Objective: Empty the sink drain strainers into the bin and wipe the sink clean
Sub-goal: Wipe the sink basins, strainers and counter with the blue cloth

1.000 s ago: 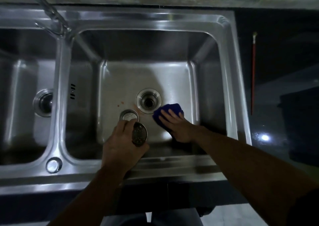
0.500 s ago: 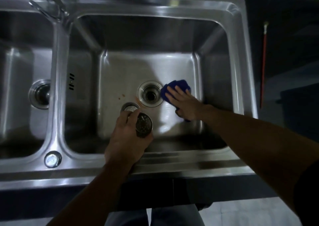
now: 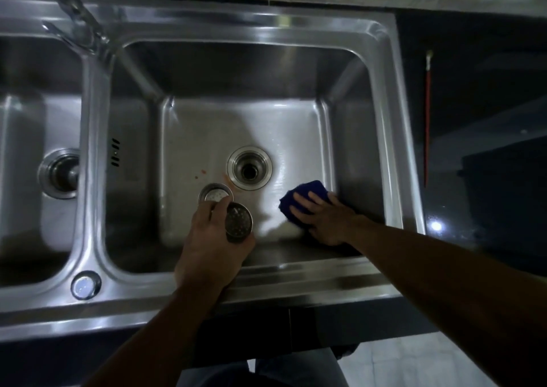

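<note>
A steel double sink [image 3: 384, 126] fills the view. The right basin's drain [image 3: 250, 169] is open, with no strainer in it. My left hand [image 3: 213, 244] hovers over the basin's near side and holds two round metal strainers: one tilted on edge [image 3: 238, 222], the other at my fingertips [image 3: 215, 193]. My right hand [image 3: 321, 219] presses a blue cloth [image 3: 307, 190] flat on the basin floor, right of the drain and near the right wall. A few reddish specks [image 3: 199, 174] lie left of the drain.
The left basin has its own drain [image 3: 60, 173]. A faucet [image 3: 75, 16] rises at the back between the basins. A round plug [image 3: 85, 284] sits on the front rim. A thin red stick [image 3: 427, 120] lies on the dark counter at right.
My right hand has slid the blue cloth from beside the drain toward the basin's near right corner. My left hand keeps the strainers in about the same place.
</note>
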### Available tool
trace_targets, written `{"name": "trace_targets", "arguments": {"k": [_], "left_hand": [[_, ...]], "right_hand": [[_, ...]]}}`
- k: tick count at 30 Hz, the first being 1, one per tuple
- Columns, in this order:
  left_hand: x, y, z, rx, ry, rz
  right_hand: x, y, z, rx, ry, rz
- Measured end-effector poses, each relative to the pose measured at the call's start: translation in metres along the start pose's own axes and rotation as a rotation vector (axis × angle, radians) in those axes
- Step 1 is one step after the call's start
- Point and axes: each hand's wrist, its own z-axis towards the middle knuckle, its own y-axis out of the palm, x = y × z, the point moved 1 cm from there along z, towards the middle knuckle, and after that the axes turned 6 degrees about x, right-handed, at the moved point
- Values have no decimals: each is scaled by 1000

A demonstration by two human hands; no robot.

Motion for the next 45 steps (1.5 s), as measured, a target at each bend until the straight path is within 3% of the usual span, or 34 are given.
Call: {"name": "trace_targets", "arguments": {"k": [7, 11, 16, 19, 21, 25, 31, 36, 39, 42, 45], "left_hand": [[-4, 6, 3, -21, 18, 5], [-3, 6, 3, -39, 20, 9], [0, 3, 4, -54, 9, 1], [-2, 2, 6, -86, -12, -43], [-2, -2, 9, -127, -66, -92], [-2, -14, 22, -146, -269, -331], [11, -13, 43, -186, -373, -515], [28, -4, 66, -136, -467, -662], [32, -1, 76, -247, -508, -736], [44, 7, 83, -378, -431, -670], [55, 16, 99, -349, -339, -589]], "right_hand": [[49, -59, 68, 188, 311, 216], [75, -96, 110, 218, 352, 298], [39, -75, 86, 462, 300, 250], [-1, -41, 49, 380, 265, 289], [-24, -33, 29, 315, 265, 528], [-50, -50, -9, 278, 371, 1441], [-77, -72, -44, 285, 219, 1973], [-89, -76, -50, 375, 179, 1960], [-89, -75, -51, 464, 238, 1829], [-73, -81, -42, 548, 315, 1839], [-62, -82, -38, 573, 336, 1864]]}}
